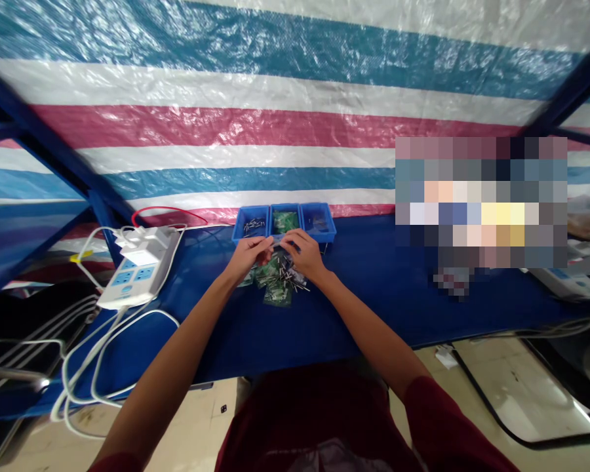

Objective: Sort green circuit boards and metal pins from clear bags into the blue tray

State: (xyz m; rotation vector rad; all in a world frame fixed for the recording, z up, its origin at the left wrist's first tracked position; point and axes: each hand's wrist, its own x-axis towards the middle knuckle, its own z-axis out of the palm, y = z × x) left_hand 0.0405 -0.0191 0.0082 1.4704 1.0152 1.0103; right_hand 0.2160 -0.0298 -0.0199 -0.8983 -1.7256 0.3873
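A pale piece (277, 243), too small to identify, sits between a worker's fingertips above a blue counter (373, 295). The left hand (252, 254) pinches it; the right hand (305, 254) curls its fingers at the other end, though whether that grip has closed cannot be told. Using both hands probably steadies so slight an object. Below lie green packets (278, 295) and loose metal pins (295, 280), heaped, it seems, for a short reach. Just beyond, three blue bins (319, 236) stand side by side, pins in the left, green packets in the middle, the right one's contents unclear, a layout that would keep kinds apart. Well to the left, a power strip (128, 283) lies apparently clear of elbow room.
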